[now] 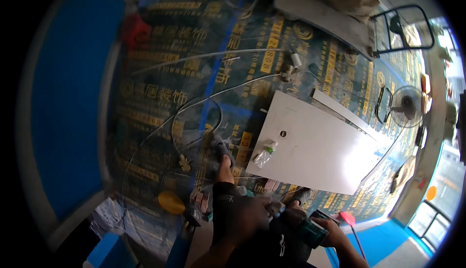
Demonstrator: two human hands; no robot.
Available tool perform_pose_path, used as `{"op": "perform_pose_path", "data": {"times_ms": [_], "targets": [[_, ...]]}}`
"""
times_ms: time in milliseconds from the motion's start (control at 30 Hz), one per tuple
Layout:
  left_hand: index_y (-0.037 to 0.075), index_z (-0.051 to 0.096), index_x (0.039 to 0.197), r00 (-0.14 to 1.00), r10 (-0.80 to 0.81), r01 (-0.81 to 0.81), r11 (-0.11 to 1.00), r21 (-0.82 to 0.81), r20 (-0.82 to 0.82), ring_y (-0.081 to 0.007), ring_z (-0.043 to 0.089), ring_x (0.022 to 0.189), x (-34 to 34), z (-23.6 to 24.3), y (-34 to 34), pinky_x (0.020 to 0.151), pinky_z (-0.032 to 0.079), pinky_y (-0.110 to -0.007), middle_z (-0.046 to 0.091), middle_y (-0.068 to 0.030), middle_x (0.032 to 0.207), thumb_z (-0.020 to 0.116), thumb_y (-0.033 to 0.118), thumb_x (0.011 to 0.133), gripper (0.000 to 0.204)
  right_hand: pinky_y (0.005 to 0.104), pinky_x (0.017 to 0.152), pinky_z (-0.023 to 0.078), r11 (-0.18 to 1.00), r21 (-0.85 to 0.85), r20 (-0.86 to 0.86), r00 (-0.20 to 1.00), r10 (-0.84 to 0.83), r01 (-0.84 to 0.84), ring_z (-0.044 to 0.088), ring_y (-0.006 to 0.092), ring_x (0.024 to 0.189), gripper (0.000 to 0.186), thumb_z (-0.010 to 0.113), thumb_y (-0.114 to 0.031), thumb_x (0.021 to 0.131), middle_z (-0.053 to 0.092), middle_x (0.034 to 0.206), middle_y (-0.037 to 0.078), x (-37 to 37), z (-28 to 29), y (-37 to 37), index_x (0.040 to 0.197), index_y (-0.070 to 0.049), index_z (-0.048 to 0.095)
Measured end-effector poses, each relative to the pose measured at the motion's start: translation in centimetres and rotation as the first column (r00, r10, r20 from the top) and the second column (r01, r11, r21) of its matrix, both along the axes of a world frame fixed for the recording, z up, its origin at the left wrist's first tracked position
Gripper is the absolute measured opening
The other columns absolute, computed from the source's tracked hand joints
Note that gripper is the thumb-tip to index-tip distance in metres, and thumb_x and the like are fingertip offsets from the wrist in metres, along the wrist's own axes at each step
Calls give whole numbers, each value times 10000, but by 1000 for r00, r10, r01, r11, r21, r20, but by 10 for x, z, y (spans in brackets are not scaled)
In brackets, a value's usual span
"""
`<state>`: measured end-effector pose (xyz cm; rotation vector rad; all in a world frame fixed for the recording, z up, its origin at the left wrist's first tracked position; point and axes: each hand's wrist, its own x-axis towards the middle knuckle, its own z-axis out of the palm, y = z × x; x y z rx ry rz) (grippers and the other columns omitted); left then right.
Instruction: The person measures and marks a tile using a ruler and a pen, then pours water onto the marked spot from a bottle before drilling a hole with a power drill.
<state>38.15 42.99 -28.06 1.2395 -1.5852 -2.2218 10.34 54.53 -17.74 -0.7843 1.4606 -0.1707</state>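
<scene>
Low in the view, my right hand [334,231] is wrapped round a dark green and black power tool [313,232], held over my lap. My left hand [248,220] is smeared by motion. It is beside a small grey metallic part [275,208] that may belong to the same tool; whether its fingers grip it I cannot tell. Ahead of my hands a large white board [310,144] lies flat, with a round hole in it. A clear plastic bag [263,158] with something green lies on the board near its left edge.
Printed green sheeting [160,91] covers the floor, with a loose cable [233,86] looping across it. A narrow white strip [342,112] lies beyond the board. At the right are a fan [407,105] and a trolley handle [405,29]. A yellow disc [171,202] lies left of my feet.
</scene>
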Motion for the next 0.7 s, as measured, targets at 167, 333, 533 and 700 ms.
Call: {"op": "perform_pose_path", "data": {"times_ms": [167,333,533,700], "targets": [[14,565,1294,988,126,-117,987,-106,84,-235,598,1119,58,2,-104,947,482,-354,616,-124,1204,479,179,1036,318,423,810,543,992,-87,-127,989,81,-93,681,408,954,595,779,-134,705,704,1036,199,71,-12,-131,1267,-55,599],[68,562,1270,977,139,-103,971,-217,159,-181,609,896,106,-2,-148,807,501,-322,615,-65,997,537,169,997,293,450,801,551,970,-129,-151,971,187,-207,685,429,923,584,780,-185,754,694,980,241,101,4,-236,1257,-42,520],[77,627,1115,937,152,17,879,-476,315,-244,605,783,102,48,-243,688,470,-390,615,-80,840,576,169,963,185,445,788,553,962,-190,-127,977,173,-195,692,421,913,559,797,-216,752,689,961,215,100,37,-307,1197,-16,526],[69,652,971,979,78,69,747,-662,190,-300,624,815,93,72,-290,724,494,-420,617,-109,850,613,177,898,136,430,739,521,930,-312,-154,976,152,-194,671,409,855,484,812,-197,713,651,918,185,77,82,-348,1066,-26,528]]}}
